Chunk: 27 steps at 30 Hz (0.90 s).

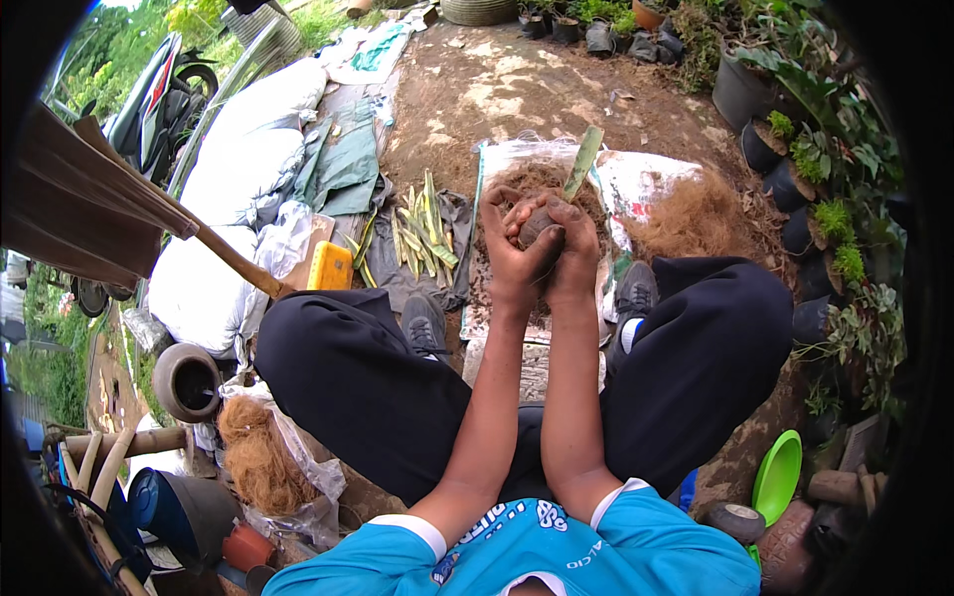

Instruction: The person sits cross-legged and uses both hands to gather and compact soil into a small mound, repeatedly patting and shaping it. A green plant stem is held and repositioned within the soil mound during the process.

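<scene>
Both my hands are cupped together around a rounded brown clump (535, 226), which looks like packed soil or fibre. My left hand (507, 238) wraps it on the left side, and my right hand (572, 242) closes on it from the right. A flat green leaf cutting (583, 160) stands up at a tilt from the top of my right hand; its lower end is hidden. Beneath the hands, dark loose soil and fibre (536, 179) lie on a white woven sack (492, 160). More leaf cuttings (425, 231) lie on a dark plastic sheet to the left.
Brown coconut-like fibre (689, 216) is heaped at the right of the sack. A yellow container (330, 266) and full white sacks (246, 175) are on the left. Potted plants (782, 179) line the right edge. Fibre in a plastic bag (261, 454) sits at lower left, near a round pot (186, 381).
</scene>
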Tool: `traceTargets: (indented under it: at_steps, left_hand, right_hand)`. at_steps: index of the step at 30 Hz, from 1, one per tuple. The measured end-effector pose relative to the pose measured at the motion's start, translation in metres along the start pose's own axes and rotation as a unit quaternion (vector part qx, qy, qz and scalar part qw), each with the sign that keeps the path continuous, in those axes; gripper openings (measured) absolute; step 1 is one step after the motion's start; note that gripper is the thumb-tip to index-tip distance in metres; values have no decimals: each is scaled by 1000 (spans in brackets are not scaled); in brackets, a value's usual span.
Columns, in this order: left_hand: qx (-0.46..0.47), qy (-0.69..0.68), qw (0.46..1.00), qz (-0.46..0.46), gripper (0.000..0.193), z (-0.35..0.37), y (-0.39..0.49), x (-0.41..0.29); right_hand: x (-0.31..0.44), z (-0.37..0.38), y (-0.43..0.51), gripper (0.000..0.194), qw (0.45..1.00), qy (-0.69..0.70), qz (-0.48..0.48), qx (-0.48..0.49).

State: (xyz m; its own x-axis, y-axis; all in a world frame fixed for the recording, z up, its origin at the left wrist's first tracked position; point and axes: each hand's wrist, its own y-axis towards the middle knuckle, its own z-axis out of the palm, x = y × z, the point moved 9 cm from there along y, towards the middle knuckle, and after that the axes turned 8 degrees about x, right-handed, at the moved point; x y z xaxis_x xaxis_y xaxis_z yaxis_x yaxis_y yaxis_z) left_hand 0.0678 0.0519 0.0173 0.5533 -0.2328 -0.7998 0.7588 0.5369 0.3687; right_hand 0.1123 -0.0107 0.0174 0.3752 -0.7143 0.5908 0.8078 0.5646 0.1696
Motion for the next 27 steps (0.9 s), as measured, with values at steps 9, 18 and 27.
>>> traceTargets:
  at_steps: [9, 18, 27]
  left_hand:
    - [-3, -255, 961, -108, 49, 4, 2, 17]
    - [38, -89, 993, -65, 45, 3, 4, 8]
    - [44, -64, 994, -73, 51, -4, 3, 18]
  right_hand:
    - [17, 10, -3, 33, 982, -189, -11, -5]
    - [0, -14, -6, 22, 998, -33, 37, -46]
    - [-12, -14, 0, 18, 996, 34, 75, 15]
